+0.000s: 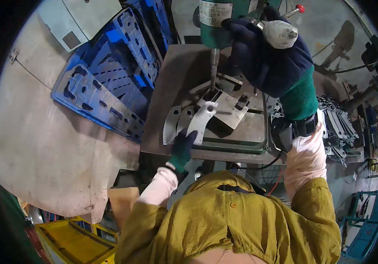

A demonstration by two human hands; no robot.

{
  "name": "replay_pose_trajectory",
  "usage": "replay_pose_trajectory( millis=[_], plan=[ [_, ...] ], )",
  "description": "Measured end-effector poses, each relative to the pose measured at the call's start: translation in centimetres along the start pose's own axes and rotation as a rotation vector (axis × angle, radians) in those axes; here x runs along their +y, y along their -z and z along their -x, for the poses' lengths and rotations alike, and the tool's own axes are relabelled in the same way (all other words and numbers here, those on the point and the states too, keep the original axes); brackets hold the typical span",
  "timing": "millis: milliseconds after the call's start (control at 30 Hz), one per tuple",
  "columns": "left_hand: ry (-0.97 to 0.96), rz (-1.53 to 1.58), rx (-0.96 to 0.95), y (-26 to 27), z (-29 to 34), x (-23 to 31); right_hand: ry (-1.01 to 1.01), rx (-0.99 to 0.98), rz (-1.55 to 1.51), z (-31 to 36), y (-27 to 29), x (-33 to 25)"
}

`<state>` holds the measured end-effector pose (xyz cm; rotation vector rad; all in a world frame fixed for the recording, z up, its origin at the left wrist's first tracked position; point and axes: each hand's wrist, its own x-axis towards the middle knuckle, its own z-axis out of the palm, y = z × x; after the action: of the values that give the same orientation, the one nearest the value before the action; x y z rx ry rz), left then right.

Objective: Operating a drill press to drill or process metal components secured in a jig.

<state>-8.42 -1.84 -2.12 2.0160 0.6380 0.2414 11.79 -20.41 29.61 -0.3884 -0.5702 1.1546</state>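
My left hand [182, 148], in a dark green glove, holds the near end of a curved flat metal plate [202, 120] whose far end lies on the jig [226, 108] under the drill bit [214, 70]. My right hand [268, 55], in a dark blue glove with a green cuff, is raised and grips the white-knobbed feed lever [281, 33] of the green drill press [217, 20]. Two more curved plates [173, 123] lie on the press table [184, 70] just left of the held one.
A blue plastic pallet [109, 75] leans to the left of the press table. A pile of several similar metal plates [336, 125] lies to the right. Yellow bins [72, 237] stand at lower left, and a blue-green frame [369, 220] at lower right.
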Motion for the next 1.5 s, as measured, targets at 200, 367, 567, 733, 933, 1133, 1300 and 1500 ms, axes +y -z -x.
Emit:
replay_pose_trajectory(
  millis=[200, 367, 567, 733, 933, 1133, 1300, 1500],
  plan=[
    [0.136, -0.142, 0.258, 5.4, 1.0, -15.4, 0.443, 0.282, 0.535, 0.2, -0.8, 2.8],
    [0.417, 0.142, 0.285, 6.5, 0.4, -8.8, 0.307, 0.18, 0.256, 0.7, -1.3, 1.9],
    [0.23, 0.06, 0.432, 4.5, -0.3, -12.0, 0.22, 0.316, 0.339, 2.3, 0.9, 2.8],
    [0.311, 0.046, 0.404, 3.3, -0.9, -10.2, 0.172, 0.616, 0.349, 11.3, 5.9, 2.9],
    [0.381, 0.081, 0.371, 1.7, -1.9, -12.1, 0.438, 1.062, 0.261, 26.5, 14.4, 1.3],
    [0.388, 0.075, 0.417, 2.1, -3.6, -18.5, 0.448, 1.609, 1.001, 38.5, 19.0, 1.9],
    [0.368, 0.004, 0.504, 3.1, -4.1, -23.0, -0.696, 1.811, 1.988, 37.9, 18.8, 5.5],
    [-0.093, -0.967, 0.4, 6.2, -2.8, -17.5, -0.966, 1.565, 2.29, 39.5, 19.9, 7.9]
  ],
)
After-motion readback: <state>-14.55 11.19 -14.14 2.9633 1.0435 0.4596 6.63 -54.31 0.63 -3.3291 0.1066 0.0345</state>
